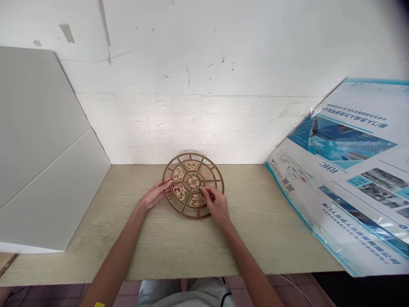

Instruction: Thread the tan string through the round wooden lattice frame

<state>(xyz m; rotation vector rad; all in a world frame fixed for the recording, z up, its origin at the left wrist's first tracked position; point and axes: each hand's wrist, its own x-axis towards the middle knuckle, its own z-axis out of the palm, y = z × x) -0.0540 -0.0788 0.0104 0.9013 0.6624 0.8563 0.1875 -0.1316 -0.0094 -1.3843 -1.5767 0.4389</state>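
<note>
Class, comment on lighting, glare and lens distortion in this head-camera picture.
Head view: soft, even light, faint shadows under the left hand, right hand and fretwork disc; glare streaks the glossy poster; the wide lens bows the table edge; top right corner darkens.

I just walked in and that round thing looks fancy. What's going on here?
A person at a pale wooden table has both hands on a round brown cut-out disc. The left hand holds its left rim; the right hand rests its fingers on the pattern near the middle, though whether they pinch anything is unclear. A grey panel stands at the left, a blue-and-white poster at the right.
</note>
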